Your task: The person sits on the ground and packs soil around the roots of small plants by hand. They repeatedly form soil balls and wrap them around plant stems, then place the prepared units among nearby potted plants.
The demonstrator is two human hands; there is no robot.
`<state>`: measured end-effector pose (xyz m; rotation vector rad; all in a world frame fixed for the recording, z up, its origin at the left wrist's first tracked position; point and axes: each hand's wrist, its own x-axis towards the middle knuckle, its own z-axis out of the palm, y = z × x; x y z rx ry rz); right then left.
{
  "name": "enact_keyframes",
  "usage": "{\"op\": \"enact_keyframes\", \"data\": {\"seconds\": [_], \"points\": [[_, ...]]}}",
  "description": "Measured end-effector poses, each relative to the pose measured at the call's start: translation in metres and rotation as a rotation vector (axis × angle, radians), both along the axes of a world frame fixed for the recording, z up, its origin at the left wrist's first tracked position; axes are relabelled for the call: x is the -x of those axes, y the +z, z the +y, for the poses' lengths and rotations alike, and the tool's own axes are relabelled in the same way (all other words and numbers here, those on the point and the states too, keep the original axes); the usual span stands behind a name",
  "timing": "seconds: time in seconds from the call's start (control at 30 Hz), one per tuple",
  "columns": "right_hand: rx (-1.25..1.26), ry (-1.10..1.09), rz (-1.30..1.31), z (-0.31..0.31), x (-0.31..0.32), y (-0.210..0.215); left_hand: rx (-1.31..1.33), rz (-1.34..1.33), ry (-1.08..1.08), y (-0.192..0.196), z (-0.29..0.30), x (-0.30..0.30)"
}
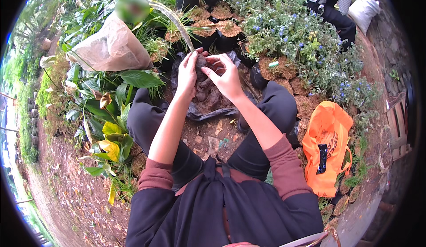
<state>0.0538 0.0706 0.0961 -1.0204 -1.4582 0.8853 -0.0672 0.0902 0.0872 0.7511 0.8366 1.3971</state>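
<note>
While we sit with knees apart over the black plastic sheet, both hands meet just above it on a small dark soil-filled bag, which looks like a nursery pot bag, though its shape is hard to read at this size. Our left hand clasps the bag from its left side, fingers curled closed around it and thumb on top. Our right hand comes in from the bag's right, fingers bent and pinching at its upper rim, thumb toward the left hand. Both forearms run up from the lower edge and converge at the bag, wrists slightly cocked inward, sleeves pushed to the elbows. In our judgement, the work goes best with the left hand keeping the bag upright and steady over the sheet so loose soil falls there, while the right works the rim with small fingertip pressure. Beyond the sheet stand potted seedlings; to its right lies an orange bag; to its left, broad green leaves.
</note>
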Motion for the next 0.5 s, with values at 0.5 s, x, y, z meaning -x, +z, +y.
{"op": "enact_keyframes", "data": {"seconds": [0.5], "points": [[0.022, -0.108, 0.19, 0.049, -0.023, -0.028, 0.0, 0.136, 0.05, -0.008, 0.008, 0.012]]}}
